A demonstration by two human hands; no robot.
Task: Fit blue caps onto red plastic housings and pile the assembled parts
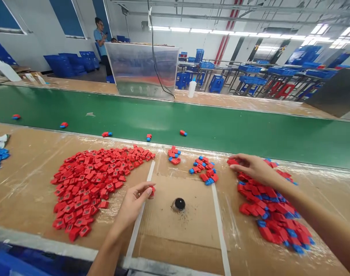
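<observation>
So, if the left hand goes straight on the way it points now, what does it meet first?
Probably the small heap of red and blue pieces ahead of the left hand, though depth is unclear and it may pass just beside the heap.

Red part (153, 191) mostly hidden by L hand (133, 204); R forearm (315, 218) cut off by frame edge.

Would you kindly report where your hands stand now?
Left hand pinching small red plastic piece. Right hand above red-and-blue plastic pile. Round black knob between them.
</observation>
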